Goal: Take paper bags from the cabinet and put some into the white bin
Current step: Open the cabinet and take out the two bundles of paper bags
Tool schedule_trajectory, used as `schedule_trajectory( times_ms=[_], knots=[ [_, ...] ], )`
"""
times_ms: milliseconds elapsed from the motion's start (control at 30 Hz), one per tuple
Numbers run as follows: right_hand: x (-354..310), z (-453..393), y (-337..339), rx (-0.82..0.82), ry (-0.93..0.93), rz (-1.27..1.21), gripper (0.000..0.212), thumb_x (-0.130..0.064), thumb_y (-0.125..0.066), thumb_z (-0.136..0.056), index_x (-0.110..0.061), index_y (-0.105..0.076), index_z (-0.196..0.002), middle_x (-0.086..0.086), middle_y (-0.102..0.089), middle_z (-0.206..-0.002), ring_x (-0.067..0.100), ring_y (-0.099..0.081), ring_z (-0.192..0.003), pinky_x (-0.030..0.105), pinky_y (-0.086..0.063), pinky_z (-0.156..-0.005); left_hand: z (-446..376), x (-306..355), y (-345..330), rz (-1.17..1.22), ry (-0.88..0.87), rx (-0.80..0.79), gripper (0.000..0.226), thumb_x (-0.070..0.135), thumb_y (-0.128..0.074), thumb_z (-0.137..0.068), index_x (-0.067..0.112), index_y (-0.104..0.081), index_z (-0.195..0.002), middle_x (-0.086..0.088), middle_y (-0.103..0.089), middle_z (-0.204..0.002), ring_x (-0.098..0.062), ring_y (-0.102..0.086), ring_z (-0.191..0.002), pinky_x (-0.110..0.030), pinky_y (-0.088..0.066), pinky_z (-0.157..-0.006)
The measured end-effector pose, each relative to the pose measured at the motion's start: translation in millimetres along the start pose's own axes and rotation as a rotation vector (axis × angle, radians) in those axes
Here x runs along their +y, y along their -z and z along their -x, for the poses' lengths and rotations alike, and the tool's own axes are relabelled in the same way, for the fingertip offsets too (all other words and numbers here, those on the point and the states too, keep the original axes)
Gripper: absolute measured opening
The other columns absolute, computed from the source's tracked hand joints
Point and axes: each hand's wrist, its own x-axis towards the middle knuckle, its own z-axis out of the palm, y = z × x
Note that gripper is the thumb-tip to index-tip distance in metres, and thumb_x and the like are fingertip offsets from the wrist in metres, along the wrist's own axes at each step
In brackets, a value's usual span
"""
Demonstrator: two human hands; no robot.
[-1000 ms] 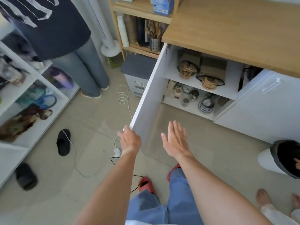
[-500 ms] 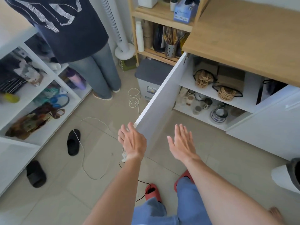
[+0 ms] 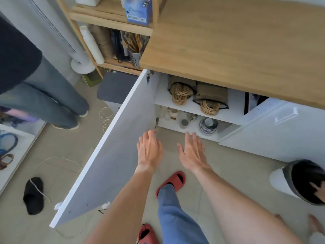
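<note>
- the left hand point(image 3: 149, 150) is out in front of the cabinet point(image 3: 202, 50), fingers loose and a bit bent, holding nothing.
- the right hand point(image 3: 193, 152) is just beside it, fingers straight and spread, holding nothing too.
- both hands are in the air, near the low shelf but not touching it.
- the door point(image 3: 112, 148) is swung wide open on the left side.
- the bags point(image 3: 211, 94) are brown and lie flat on the top shelf inside, with their string handles facing out. there are two piles side by side.
- cups and a small bowl point(image 3: 208, 125) sit on the low shelf under the bags.
- the white bin point(image 3: 279, 180) stands on the floor at the right, well apart from the hands.
- a red shoe point(image 3: 173, 181) is on the floor under the hands.
- another person point(image 3: 26, 81) stands at the left.
</note>
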Motion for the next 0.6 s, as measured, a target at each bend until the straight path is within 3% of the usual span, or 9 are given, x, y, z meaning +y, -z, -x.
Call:
schedule_trajectory(
  times_ms=[100,267,400,500,600],
  knots=[
    [16.4,-73.0,20.6,0.027,-0.074,-0.046,0.065,-0.044,-0.032,-0.105,-0.011,-0.013,-0.158,0.021,-0.009,-0.164,0.036,-0.007,-0.151,0.047,-0.007,-0.123,-65.1,26.3,-24.5,-0.009,-0.020,-0.053,0.038,0.016,-0.042,-0.099,0.011,-0.044,-0.136,-0.010,-0.050,-0.138,-0.029,-0.044,-0.126,-0.040,-0.034,-0.104],
    [35.3,-202.2,47.4,0.158,-0.086,-0.085,0.060,-0.043,-0.036,-0.104,-0.009,-0.027,-0.153,0.024,-0.029,-0.154,0.041,-0.030,-0.142,0.054,-0.026,-0.116,-184.8,60.9,-73.7,0.026,-0.026,-0.040,0.041,0.022,-0.043,-0.100,0.007,-0.044,-0.138,-0.017,-0.054,-0.134,-0.034,-0.047,-0.124,-0.043,-0.039,-0.103],
    [43.9,-294.6,46.2,0.268,-0.106,-0.229,0.061,-0.048,-0.035,-0.104,-0.016,-0.024,-0.155,0.019,-0.021,-0.161,0.039,-0.027,-0.145,0.051,-0.027,-0.115,-266.0,66.0,-119.8,0.056,-0.031,0.001,0.040,0.027,-0.042,-0.100,0.011,-0.045,-0.137,-0.017,-0.055,-0.131,-0.035,-0.048,-0.122,-0.046,-0.040,-0.099],
    [47.6,-359.1,37.0,0.373,-0.126,-0.385,0.060,-0.049,-0.036,-0.104,-0.017,-0.028,-0.154,0.013,-0.030,-0.159,0.033,-0.026,-0.146,0.041,-0.025,-0.115,-324.8,57.3,-152.4,0.153,-0.015,0.054,0.037,0.027,-0.039,-0.101,0.010,-0.047,-0.133,-0.017,-0.055,-0.127,-0.035,-0.049,-0.120,-0.045,-0.041,-0.099],
    [48.8,-415.6,33.0,0.338,-0.181,-0.514,0.066,-0.054,-0.036,-0.103,-0.016,-0.025,-0.156,0.010,-0.026,-0.162,0.029,-0.024,-0.148,0.036,-0.023,-0.116,-374.5,44.4,-176.7,0.264,0.041,0.056,0.045,0.038,-0.031,-0.104,0.008,-0.045,-0.134,-0.019,-0.053,-0.132,-0.035,-0.049,-0.123,-0.044,-0.040,-0.103]
  ],
)
